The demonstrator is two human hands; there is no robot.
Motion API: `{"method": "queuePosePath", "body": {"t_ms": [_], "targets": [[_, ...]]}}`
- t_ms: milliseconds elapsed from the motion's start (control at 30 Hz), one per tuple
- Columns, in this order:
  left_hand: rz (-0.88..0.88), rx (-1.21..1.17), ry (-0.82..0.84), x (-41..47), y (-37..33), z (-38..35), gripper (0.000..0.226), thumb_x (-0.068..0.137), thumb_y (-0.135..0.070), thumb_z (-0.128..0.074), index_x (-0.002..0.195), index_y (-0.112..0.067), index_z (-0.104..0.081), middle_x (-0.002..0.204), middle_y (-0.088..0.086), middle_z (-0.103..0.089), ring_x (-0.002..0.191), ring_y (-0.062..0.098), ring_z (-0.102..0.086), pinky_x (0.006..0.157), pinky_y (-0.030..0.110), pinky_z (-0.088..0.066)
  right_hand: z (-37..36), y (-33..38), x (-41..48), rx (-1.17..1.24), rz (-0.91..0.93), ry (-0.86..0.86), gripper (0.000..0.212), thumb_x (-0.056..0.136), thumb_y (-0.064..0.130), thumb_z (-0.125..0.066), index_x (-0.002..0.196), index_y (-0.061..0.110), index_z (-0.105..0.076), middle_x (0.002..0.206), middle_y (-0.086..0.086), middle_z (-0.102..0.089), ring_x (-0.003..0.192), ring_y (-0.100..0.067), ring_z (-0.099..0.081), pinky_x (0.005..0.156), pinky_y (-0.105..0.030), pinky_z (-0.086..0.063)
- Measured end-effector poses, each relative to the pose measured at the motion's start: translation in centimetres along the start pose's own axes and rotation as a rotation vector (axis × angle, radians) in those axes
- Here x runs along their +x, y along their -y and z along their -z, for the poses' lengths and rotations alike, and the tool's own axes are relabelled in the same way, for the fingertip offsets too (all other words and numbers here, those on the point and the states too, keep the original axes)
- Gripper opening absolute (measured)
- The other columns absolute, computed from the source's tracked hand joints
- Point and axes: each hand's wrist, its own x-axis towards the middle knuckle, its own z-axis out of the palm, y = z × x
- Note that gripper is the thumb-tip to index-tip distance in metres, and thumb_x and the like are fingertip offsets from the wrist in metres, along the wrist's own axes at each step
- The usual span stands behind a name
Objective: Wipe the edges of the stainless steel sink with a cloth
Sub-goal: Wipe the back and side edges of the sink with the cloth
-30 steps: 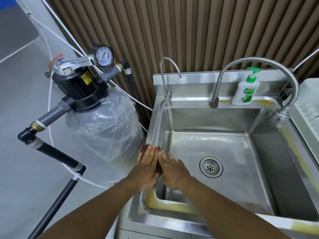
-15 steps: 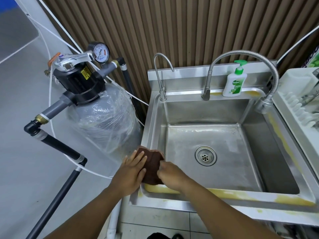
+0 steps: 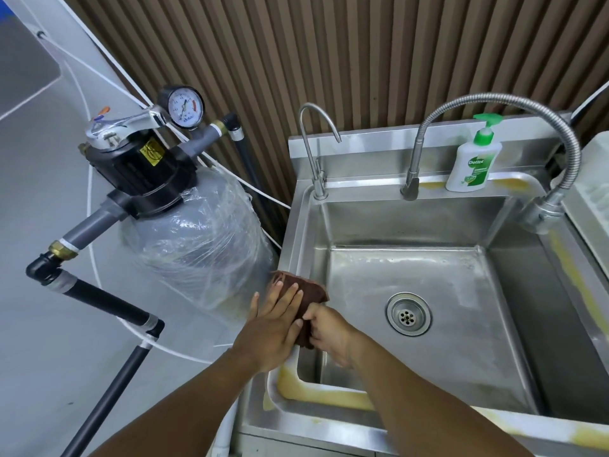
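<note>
A stainless steel sink (image 3: 298, 232) fills the right half of the head view, its rim streaked with yellow-brown stains along the front and right. A dark brown cloth (image 3: 313, 291) is draped over the sink's left rim near the front corner. My left hand (image 3: 273, 324) lies flat on the cloth from the outer side, fingers spread. My right hand (image 3: 329, 331) pinches the cloth's lower edge from inside the basin. The round drain (image 3: 408, 313) sits in the basin floor.
A thin gooseneck tap (image 3: 316, 150) and a flexible spring faucet (image 3: 494, 100) rise from the back rim beside a Dettol soap pump bottle (image 3: 474, 163). A plastic-wrapped filter tank (image 3: 197, 239) with gauge and black pipes stands left. A white dish rack (image 3: 593, 199) is right.
The cloth and both hands have slid a little farther back along the left rim. My left hand now lies flatter over the cloth. The camera view has shifted.
</note>
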Motion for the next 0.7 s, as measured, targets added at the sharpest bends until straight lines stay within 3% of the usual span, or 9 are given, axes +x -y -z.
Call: {"method": "queuePosePath", "body": {"t_ms": [133,233,600,700], "targets": [[0.016,0.023,0.024,1.6,-0.1,0.5,0.079,0.087,-0.056,0.013,0.16,-0.027,0.007,0.159,-0.019,0.024,0.147,0.009,0.033,0.118,0.047,0.02,1.3,1.0,1.9,0.041,-0.005,0.046,0.046,0.098,0.025,-0.036,0.14,0.013,-0.051,0.138,-0.005,-0.059,0.13,-0.019,-0.052,0.11,-0.034,-0.037],[0.024,0.011,0.025,2.7,-0.2,0.8,0.08,0.087,-0.056,0.011,0.161,-0.026,0.005,0.164,-0.015,0.019,0.147,0.012,0.033,0.118,0.048,0.018,1.7,2.2,2.2,0.051,-0.006,0.107,0.055,0.102,0.032,-0.029,0.153,0.012,-0.037,0.154,-0.005,-0.044,0.143,-0.021,-0.039,0.121,-0.038,-0.024],[0.067,-0.02,0.051,6.1,-0.7,1.7,0.079,0.088,-0.057,0.01,0.16,-0.024,0.009,0.167,-0.008,0.02,0.146,0.015,0.037,0.123,0.047,0.013,3.5,4.9,5.6,0.06,-0.01,0.125,0.067,0.1,0.044,-0.031,0.157,0.01,-0.028,0.16,-0.009,-0.037,0.144,-0.023,-0.039,0.117,-0.036,-0.03],[0.083,0.011,0.065,7.4,-0.7,2.0,0.066,0.103,-0.051,-0.006,0.16,-0.023,0.01,0.167,-0.006,0.021,0.147,0.017,0.036,0.124,0.05,0.011,3.8,5.9,6.4,0.066,0.002,0.133,0.066,0.1,0.043,-0.031,0.157,0.01,-0.028,0.161,-0.008,-0.035,0.145,-0.023,-0.038,0.117,-0.036,-0.03]]}}
